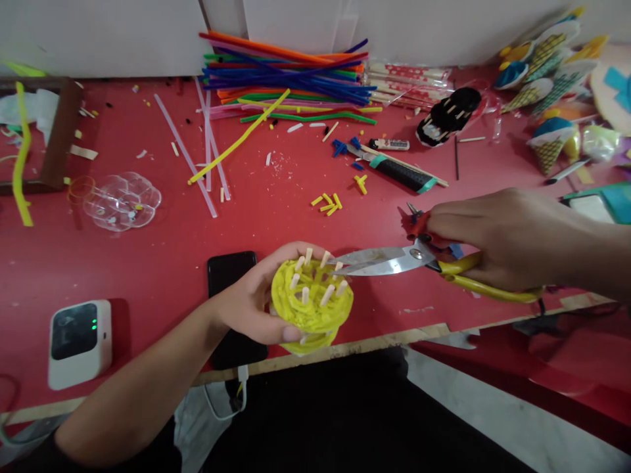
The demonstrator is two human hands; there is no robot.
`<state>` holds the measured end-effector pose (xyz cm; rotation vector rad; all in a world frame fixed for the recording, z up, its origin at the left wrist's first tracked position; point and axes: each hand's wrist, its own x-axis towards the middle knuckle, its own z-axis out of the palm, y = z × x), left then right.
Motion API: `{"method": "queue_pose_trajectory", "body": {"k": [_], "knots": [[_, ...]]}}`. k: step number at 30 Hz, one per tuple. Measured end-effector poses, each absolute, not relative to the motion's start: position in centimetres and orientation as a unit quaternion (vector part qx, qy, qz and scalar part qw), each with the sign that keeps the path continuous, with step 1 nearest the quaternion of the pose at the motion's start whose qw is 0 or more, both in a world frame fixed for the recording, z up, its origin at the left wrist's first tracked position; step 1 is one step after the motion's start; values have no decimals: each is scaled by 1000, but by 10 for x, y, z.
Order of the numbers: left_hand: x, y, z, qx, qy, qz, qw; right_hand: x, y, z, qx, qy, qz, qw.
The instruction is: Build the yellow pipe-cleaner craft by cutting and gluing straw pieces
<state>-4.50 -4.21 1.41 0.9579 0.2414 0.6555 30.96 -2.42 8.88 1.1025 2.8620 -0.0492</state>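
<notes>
Yellow fuzzy coiled piece, studded on top with a ring of pale wooden pegs, is held just above the near edge of the red worktop. Clock positions take 12 as the far side, seen as the person faces it.

Hands: the left hand grasps the piece from 9 o'clock, thumb on the near side and fingers curled round the far side. The right hand is closed around the yellow handles of the scissors, at 3 o'clock from the piece. Their tips lie at the pegs on its 1 to 2 o'clock side; whether a peg sits between the blades cannot be told from where I stand.

Assessment: good practice would be to brace the piece against the worktop, draw the far fingers clear of the tips, seat one peg deeper in the blades and squeeze slowly, sparing the yellow coils.

Orientation: the piece's axis runs roughly from 6 to 12, peg end uppermost, top face tipped towards the viewer. The scissors' long axis lies near 3 to 9, points towards 9.
</notes>
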Motion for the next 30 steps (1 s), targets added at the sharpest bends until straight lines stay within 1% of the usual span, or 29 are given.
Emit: {"method": "queue_pose_trajectory", "body": {"k": [3,7,10,13,18,22,25,28,30], "knots": [[-45,-46,18,396,110,276,869,310,-25,89,353,934,-38,31],[-45,-49,23,369,119,264,883,305,-27,89,374,921,-95,56],[-49,-47,21,385,146,261,873,299,-26,91,376,917,-118,67],[-53,-42,15,404,156,286,855,295,-25,92,371,918,-128,61],[-52,-37,14,384,191,303,851,293,-28,88,377,915,-136,52],[-50,-39,20,382,241,334,827,288,-40,88,416,895,-141,82],[-49,-39,17,409,227,354,810,277,-48,97,469,866,-136,109],[-48,-36,7,475,193,412,753,265,-52,108,503,846,-121,130],[-46,-34,-2,518,203,447,700,259,-54,113,507,846,-98,132]]}}
